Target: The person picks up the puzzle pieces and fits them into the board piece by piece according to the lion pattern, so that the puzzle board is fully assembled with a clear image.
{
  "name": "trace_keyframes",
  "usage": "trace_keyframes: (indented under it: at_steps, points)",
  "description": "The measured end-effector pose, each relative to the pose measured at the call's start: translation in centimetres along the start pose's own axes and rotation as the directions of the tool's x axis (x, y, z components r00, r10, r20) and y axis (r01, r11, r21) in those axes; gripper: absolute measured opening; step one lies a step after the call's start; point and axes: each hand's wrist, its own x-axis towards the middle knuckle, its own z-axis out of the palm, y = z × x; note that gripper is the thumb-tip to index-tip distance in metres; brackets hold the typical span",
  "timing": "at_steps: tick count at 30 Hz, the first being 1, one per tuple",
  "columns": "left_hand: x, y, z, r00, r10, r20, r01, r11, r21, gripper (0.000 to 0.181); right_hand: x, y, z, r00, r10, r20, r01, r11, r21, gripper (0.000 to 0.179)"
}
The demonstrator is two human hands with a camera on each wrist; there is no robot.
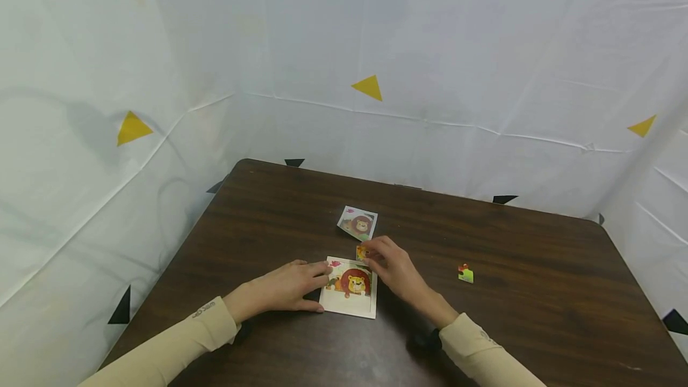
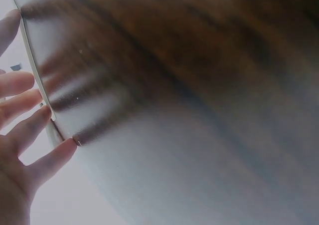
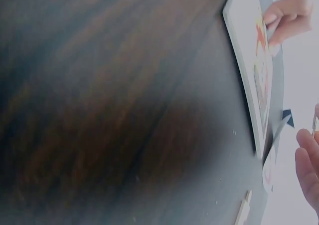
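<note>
White puzzle board (image 1: 344, 307) with yellow, brown-maned lion (image 1: 356, 283); streaky brown table (image 1: 537, 291); green-and-red piece (image 1: 466, 275)

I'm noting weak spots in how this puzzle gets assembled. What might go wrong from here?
The held piece, pinched in the right hand, might slip or go in wrongly turned.
The board might shift if the left hand, touching its left side, pushes it.
The loose piece, lying apart on the right, might get overlooked.
</note>
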Motion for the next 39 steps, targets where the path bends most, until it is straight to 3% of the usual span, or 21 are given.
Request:
trace_keyframes:
  at_steps: [12,18,24,31,39]
  points:
    - [0.1,-0.3,-0.3,0.999,0.05,-0.017,-0.048,0.996,0.075,0.057,-0.3,-1.1,1.0,0.997,-0.045,0.057,0.042,0.998,0.047,0.035]
    - [0.0,-0.4,-0.3,0.997,0.069,-0.016,-0.067,0.992,0.107,0.059,-0.5,-1.6,1.3,0.997,-0.029,0.077,0.024,0.998,0.059,0.034]
    - [0.0,-0.7,-0.1,0.996,0.082,-0.021,-0.079,0.992,0.102,0.059,-0.8,-1.8,1.7,0.996,-0.049,0.072,0.046,0.998,0.044,0.033]
    - [0.1,-0.8,0.2,0.994,0.102,-0.038,-0.097,0.989,0.111,0.057,-1.1,-2.3,1.9,0.994,-0.003,0.108,0.0,0.999,0.035,0.032]
    - [0.1,-0.9,0.3,0.993,0.107,-0.039,-0.103,0.989,0.109,0.054,-1.6,-2.4,2.6,0.992,-0.057,0.111,0.054,0.998,0.034,0.03]
